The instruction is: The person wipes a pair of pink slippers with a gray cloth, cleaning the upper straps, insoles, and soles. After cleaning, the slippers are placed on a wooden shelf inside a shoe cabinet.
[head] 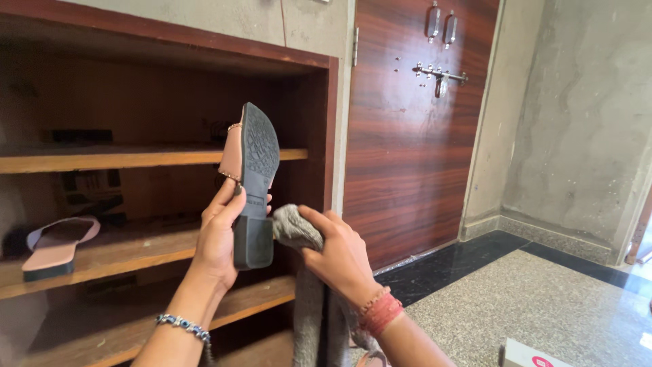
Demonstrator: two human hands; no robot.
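sandal (pixel 252 173): being held upright at frame centre, sole out, toe up, heel block down
left hand (pixel 219 234): being clamped round the sandal's heel end
right hand (pixel 339 257): being bunched on a grey cloth (pixel 293 230), pressed just right of the heel
count: two sandals, the other (pixel 56 246) being left on the shelf (pixel 122 255) at lower left; one cloth

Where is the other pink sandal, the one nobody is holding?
The other pink sandal lies at the far left of the head view, on the middle shelf of the wooden rack.

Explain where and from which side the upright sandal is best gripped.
Grip the sandal at its narrow waist just above the block heel, coming from the left, as the left hand does. Probably best: the sole faces out, leaving it clear for the right hand and cloth.
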